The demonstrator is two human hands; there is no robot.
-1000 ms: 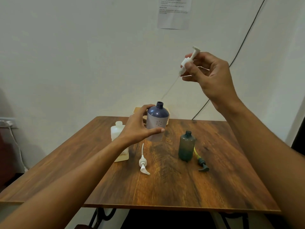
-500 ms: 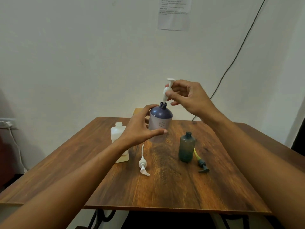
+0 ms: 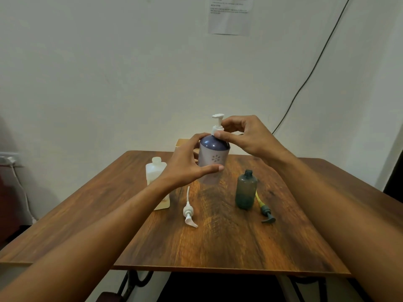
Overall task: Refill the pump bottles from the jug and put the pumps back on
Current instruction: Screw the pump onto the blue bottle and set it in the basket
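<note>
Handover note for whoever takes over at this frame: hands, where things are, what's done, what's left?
The left hand grips the purple bottle, upright. The right hand pinches the white pump by its collar, seated on that bottle's neck; tightness unclear.
The green bottle and the translucent white bottle stand open; the dark pump and the second white pump lie beside them.
Left: tighten this pump, fit the other two.

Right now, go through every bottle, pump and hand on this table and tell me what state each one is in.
Purple bottle: upright, gripped by left hand.
Fitted white pump: seated in its neck, collar pinched by right hand.
Clear jug: uncapped, a little yellowish liquid at the bottom.
Loose white pump: lying on table.
Green bottle: upright, neck open.
Green pump: lying beside green bottle.
</note>
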